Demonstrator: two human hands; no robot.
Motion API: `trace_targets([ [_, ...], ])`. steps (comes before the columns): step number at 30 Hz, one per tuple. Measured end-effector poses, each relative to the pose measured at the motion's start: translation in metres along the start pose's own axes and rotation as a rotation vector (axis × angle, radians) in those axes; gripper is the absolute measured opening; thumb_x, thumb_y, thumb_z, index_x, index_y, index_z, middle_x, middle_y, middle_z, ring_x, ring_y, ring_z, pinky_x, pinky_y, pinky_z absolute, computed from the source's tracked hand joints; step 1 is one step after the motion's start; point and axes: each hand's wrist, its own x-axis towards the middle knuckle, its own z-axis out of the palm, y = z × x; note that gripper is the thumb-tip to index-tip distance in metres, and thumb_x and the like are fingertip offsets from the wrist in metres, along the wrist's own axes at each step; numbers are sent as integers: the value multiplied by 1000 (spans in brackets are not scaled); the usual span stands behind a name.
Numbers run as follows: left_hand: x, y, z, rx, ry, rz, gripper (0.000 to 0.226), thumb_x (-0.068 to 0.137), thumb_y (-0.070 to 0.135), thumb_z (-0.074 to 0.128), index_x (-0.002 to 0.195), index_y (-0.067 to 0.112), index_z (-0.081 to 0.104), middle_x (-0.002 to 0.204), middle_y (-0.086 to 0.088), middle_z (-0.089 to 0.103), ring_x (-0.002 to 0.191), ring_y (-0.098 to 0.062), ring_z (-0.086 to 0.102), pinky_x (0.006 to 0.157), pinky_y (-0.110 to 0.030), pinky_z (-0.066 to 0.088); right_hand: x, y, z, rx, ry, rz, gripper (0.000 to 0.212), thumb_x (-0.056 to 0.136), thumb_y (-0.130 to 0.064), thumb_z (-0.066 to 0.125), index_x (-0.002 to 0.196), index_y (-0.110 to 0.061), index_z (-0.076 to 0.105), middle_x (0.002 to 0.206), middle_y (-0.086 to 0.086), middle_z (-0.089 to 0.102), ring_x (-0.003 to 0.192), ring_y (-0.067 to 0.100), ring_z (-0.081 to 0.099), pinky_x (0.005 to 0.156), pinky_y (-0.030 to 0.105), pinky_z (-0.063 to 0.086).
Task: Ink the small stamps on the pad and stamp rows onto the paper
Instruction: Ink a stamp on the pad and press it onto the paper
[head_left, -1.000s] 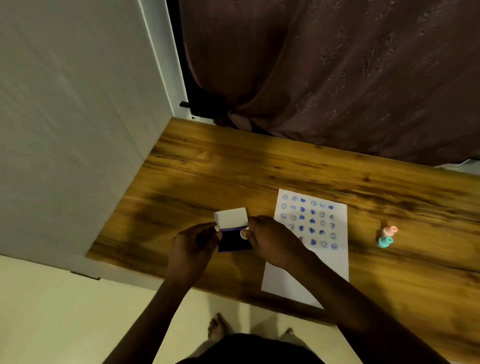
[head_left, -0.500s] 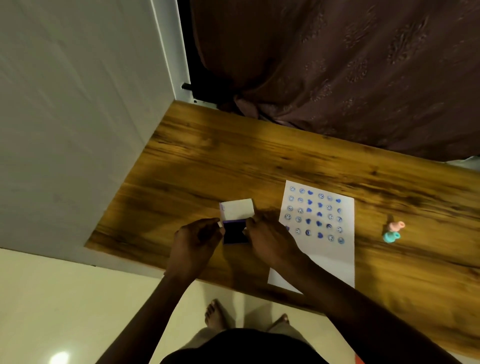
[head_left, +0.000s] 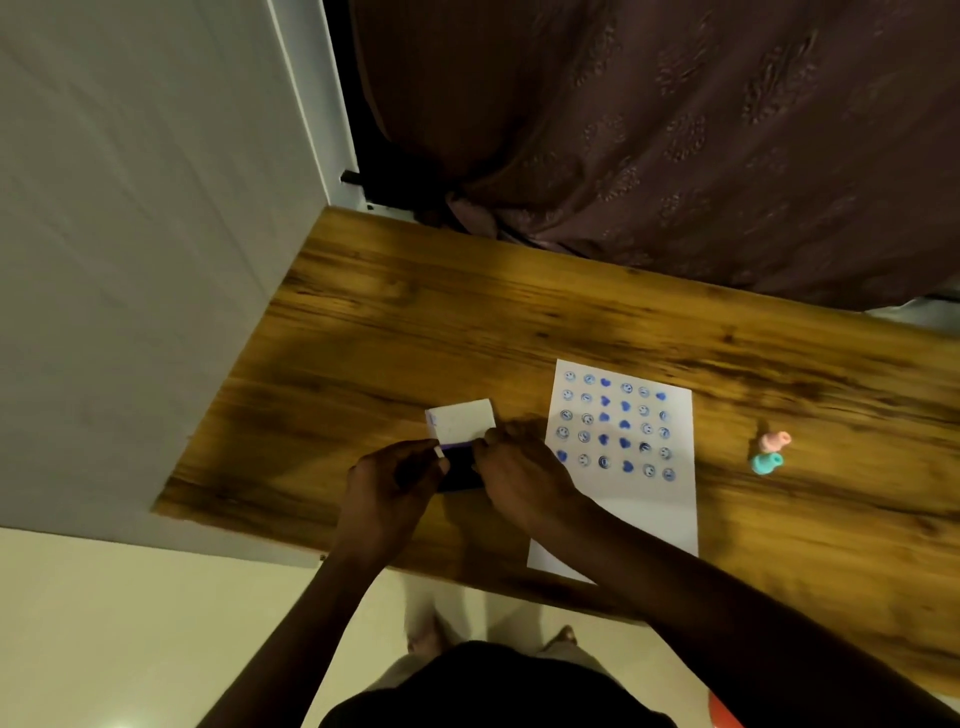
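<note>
Little is changed since half a second ago: both hands are kept at the ink pad (head_left: 460, 467), lid (head_left: 461, 420) still raised. The left hand (head_left: 392, 480) is curled on the pad's left edge; the right hand (head_left: 519, 475) is closed at its right edge, its hold hidden. The paper (head_left: 621, 514), long axis running away from the person, lies just right, stamped rows at its far end. Pink stamp (head_left: 775, 440) and teal stamp (head_left: 764, 463) lie touching, well right.

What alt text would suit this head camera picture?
Both hands, left hand and right hand, meet over an open ink pad on a wooden table. Right of it lies paper stamped with blue rows; two small stamps lie farther right.
</note>
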Motion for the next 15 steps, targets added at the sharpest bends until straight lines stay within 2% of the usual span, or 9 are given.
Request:
trace_targets([
  [3,-1,2,-2,-11,-5,12,31,91,21,76,102,49,71,92,43,70,95,17,68,74,-1,51,-1,1,-5,86,6,41,32,100,-24,54,129,-10,57,129,15,62,123,33,57,101,42,49],
  [5,-1,2,-1,-10,-13,11,29,91,21,76,105,46,72,95,34,73,95,17,68,75,-4,53,-4,2,-8,130,13,61,33,99,-24,56,129,-10,56,128,15,62,121,32,58,98,41,50],
  [7,1,0,0,-1,-23,-4,24,91,22,76,112,33,75,105,20,75,95,17,68,76,-5,54,-8,4,-13,166,65,54,34,97,-27,60,127,-12,56,124,14,63,117,31,59,94,41,51],
  [9,3,-2,1,7,-35,-10,26,91,23,75,118,23,76,109,12,76,94,19,67,73,-3,52,-14,10,-21,258,184,77,31,98,-35,55,120,-14,57,115,10,65,108,27,61,82,36,52],
  [11,2,-3,3,1,-42,-17,28,91,24,75,119,19,75,109,10,76,95,17,68,72,-2,52,-24,21,-27,370,271,154,29,100,-42,48,110,-16,58,104,6,66,96,22,62,69,29,45],
  [13,0,-3,5,13,-56,-16,29,91,25,75,119,20,75,109,11,76,95,15,69,73,-2,51,-39,36,-27,415,307,230,27,99,-43,49,102,-18,57,95,4,66,88,19,63,66,25,39],
  [15,-1,-3,8,32,-59,-7,26,90,25,76,117,22,75,107,12,75,95,12,69,72,-1,50,-55,51,-20,387,290,296,28,99,-45,52,102,-18,58,94,3,68,85,17,65,66,22,41],
])
